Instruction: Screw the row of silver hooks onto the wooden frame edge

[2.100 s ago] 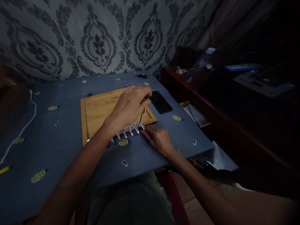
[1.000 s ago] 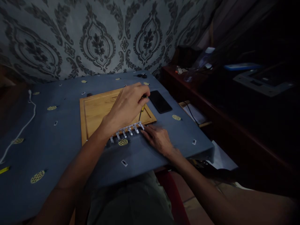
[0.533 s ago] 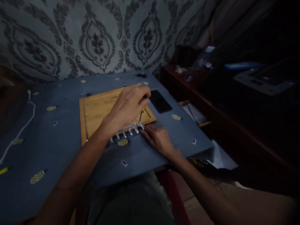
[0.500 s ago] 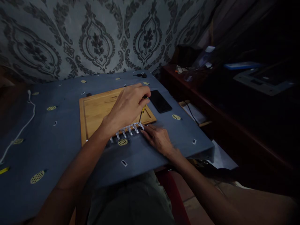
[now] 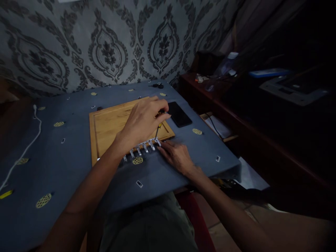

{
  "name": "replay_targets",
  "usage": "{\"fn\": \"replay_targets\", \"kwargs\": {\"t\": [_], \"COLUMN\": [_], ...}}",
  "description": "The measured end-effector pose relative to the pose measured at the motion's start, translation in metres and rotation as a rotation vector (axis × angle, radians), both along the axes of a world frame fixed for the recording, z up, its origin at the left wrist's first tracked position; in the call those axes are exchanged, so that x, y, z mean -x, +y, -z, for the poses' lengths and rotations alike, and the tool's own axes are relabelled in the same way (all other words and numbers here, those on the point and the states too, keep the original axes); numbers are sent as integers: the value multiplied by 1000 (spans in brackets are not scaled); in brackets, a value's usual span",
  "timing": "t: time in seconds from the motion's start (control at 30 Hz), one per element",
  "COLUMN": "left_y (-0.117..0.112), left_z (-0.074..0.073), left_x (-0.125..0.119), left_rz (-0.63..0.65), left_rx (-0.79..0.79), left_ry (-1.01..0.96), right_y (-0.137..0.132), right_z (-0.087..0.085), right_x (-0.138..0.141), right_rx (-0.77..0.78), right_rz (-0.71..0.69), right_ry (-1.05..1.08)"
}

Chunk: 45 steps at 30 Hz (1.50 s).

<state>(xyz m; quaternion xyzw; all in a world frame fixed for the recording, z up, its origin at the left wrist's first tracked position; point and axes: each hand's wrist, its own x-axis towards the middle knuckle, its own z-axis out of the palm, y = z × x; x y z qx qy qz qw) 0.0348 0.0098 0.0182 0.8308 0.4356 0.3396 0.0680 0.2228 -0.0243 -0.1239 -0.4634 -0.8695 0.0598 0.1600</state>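
My left hand (image 5: 147, 119) is closed on the top of a small screwdriver (image 5: 159, 126) with a yellow and black handle. The screwdriver stands nearly upright, its tip at the right end of a silvery hook rail (image 5: 146, 147). Several hooks of this rail hang over the near edge of a wooden board (image 5: 105, 127). At the rail's right end my right hand (image 5: 177, 154) lies low, its thumb and fingers closed around the last hook. The left wrist and forearm hide part of the board and the rail's left end.
A black phone (image 5: 179, 114) lies right of the board on the blue tablecloth (image 5: 78, 189). Behind it rests a small black object (image 5: 157, 85). A white cable (image 5: 28, 145) runs along the left side. A dark red cabinet (image 5: 220, 101) stands close on the right.
My left thumb and fingers have shifted slightly around the screwdriver's top. My right hand and the rail stay in place; the camera view has moved a little.
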Motion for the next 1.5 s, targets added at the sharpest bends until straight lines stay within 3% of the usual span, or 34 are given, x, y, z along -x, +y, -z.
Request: {"fn": "replay_targets", "kwargs": {"t": [0.27, 0.63, 0.83, 1.07, 1.5], "left_y": [0, -1, 0, -3, -5], "left_z": [5, 15, 17, 9, 10], "left_x": [-5, 0, 0, 5, 2], "left_rz": [-41, -3, -9, -44, -10], "left_rx": [8, 72, 10, -64, -45], "left_ry": [-89, -303, -270, -277, -232], "right_y": [-2, 0, -1, 0, 1], "right_z": [-9, -6, -5, -5, -2], "right_x": [2, 2, 2, 1, 1], "right_rx": [57, 44, 16, 13, 6], "right_rz": [-2, -17, -29, -25, -18], "right_ry": [-26, 22, 60, 54, 69]}}
